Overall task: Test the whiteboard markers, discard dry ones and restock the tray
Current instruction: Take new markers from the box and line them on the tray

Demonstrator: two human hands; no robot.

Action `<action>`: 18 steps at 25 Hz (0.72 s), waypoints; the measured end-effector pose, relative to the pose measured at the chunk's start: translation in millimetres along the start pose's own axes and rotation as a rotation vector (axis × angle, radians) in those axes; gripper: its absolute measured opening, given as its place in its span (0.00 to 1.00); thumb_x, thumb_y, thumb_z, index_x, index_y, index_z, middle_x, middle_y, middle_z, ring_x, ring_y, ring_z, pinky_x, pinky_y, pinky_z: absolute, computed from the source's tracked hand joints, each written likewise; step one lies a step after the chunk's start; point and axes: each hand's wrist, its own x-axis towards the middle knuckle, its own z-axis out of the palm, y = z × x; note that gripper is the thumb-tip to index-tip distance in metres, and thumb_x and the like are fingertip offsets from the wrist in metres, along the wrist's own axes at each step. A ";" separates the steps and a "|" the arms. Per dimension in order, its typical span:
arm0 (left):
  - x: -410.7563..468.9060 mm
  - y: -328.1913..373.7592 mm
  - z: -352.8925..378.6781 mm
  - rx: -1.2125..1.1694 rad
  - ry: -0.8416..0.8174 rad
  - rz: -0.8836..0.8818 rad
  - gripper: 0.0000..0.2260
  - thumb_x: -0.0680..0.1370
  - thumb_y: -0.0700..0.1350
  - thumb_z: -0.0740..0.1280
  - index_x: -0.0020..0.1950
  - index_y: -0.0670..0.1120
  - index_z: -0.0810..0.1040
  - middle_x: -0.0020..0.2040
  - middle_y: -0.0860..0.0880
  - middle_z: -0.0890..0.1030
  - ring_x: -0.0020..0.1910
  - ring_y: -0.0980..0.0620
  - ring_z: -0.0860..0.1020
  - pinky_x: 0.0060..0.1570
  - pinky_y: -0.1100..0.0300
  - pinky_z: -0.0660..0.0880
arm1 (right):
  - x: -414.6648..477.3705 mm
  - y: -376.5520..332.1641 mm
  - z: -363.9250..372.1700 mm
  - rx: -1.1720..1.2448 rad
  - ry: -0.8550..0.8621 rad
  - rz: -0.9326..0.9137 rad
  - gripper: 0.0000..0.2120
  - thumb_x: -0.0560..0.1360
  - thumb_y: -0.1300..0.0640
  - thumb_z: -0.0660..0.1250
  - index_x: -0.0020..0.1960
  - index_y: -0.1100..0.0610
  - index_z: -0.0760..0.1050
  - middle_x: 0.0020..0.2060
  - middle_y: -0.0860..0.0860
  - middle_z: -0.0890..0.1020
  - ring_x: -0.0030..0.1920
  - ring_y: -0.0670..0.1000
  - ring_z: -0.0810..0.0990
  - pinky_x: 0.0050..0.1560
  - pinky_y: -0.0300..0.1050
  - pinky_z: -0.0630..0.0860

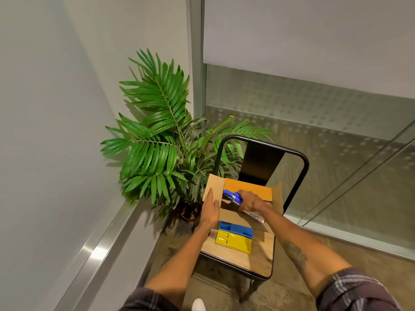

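Observation:
An open cardboard box stands on a chair seat. My right hand grips a bundle of blue markers over the box opening. My left hand lies flat with straight fingers against the box's left flap and side. In front of the box sit a blue tray and a yellow tray, side by side on the seat. The inside of the box is mostly hidden.
The chair has a black metal back and a wooden seat. A potted palm fills the corner left of it. A white wall with a metal ledge runs at left; glass panels stand behind and to the right.

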 end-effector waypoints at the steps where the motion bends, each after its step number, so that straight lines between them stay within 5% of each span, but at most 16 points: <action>1: -5.6 1.9 -1.3 -0.035 0.016 -0.011 0.25 0.86 0.45 0.54 0.82 0.46 0.51 0.79 0.45 0.60 0.77 0.45 0.62 0.74 0.55 0.59 | -5.5 -2.3 -2.2 0.035 0.011 0.000 0.21 0.71 0.59 0.71 0.61 0.52 0.69 0.54 0.55 0.79 0.50 0.55 0.77 0.52 0.51 0.76; 7: -49.3 6.5 7.3 -0.230 0.069 -0.110 0.22 0.85 0.47 0.55 0.79 0.41 0.61 0.76 0.45 0.67 0.75 0.45 0.64 0.72 0.55 0.61 | -38.2 -22.7 -13.6 0.211 -0.023 -0.133 0.16 0.71 0.60 0.72 0.55 0.55 0.70 0.49 0.55 0.77 0.48 0.54 0.75 0.50 0.50 0.73; 9: -68.4 5.6 12.1 -0.418 0.079 -0.167 0.20 0.82 0.55 0.58 0.65 0.42 0.75 0.60 0.44 0.79 0.61 0.42 0.76 0.58 0.50 0.72 | -56.4 -33.8 -11.1 0.345 -0.076 -0.179 0.13 0.71 0.61 0.72 0.52 0.56 0.71 0.46 0.55 0.78 0.45 0.54 0.76 0.49 0.51 0.75; 11: -92.9 9.9 15.1 -0.753 0.086 -0.293 0.17 0.82 0.59 0.57 0.54 0.48 0.76 0.46 0.47 0.81 0.48 0.46 0.79 0.44 0.54 0.75 | -77.2 -43.8 -1.2 0.481 -0.166 -0.210 0.11 0.71 0.62 0.73 0.49 0.57 0.73 0.42 0.55 0.80 0.42 0.54 0.79 0.45 0.49 0.77; 16: -148.9 12.7 10.5 -1.432 0.242 -0.326 0.27 0.85 0.58 0.51 0.49 0.42 0.83 0.35 0.42 0.84 0.34 0.48 0.84 0.37 0.56 0.80 | -120.7 -76.4 44.1 0.846 -0.425 -0.221 0.10 0.72 0.69 0.70 0.47 0.60 0.72 0.39 0.58 0.81 0.40 0.56 0.81 0.49 0.54 0.79; 18: -174.2 5.6 1.1 -1.455 0.273 -0.338 0.27 0.84 0.61 0.49 0.64 0.45 0.79 0.32 0.48 0.84 0.30 0.54 0.83 0.39 0.57 0.77 | -142.3 -93.6 62.7 0.865 -0.489 -0.215 0.09 0.74 0.71 0.68 0.46 0.59 0.72 0.38 0.58 0.80 0.40 0.56 0.82 0.45 0.52 0.80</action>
